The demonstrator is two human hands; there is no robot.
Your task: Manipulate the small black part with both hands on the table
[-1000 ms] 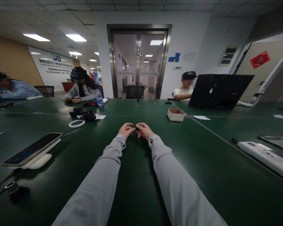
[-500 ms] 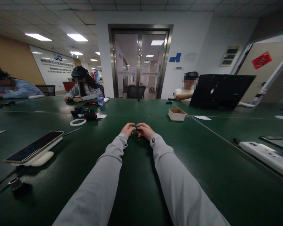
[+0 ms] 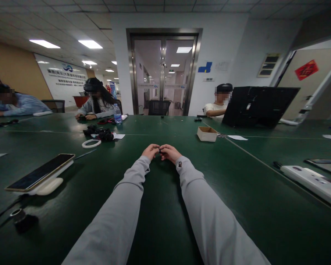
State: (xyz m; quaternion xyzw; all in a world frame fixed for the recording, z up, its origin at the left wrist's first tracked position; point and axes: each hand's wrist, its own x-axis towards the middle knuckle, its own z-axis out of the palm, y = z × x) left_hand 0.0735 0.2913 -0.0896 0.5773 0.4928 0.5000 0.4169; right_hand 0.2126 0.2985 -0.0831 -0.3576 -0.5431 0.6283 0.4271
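Tiny dark piece [image 3: 160, 151], two-handed pinch
Left hand [image 3: 150, 151] and right hand [image 3: 170, 152] fingertip-grip it above the table [image 3: 161, 206], well short of its far edge; I'd go gently, pinches steady.

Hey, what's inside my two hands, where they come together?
A bit of a small dark item shows between your left hand and right hand. The fingers cover the rest, so its full shape, and anything tucked inside the palms, can't be seen.
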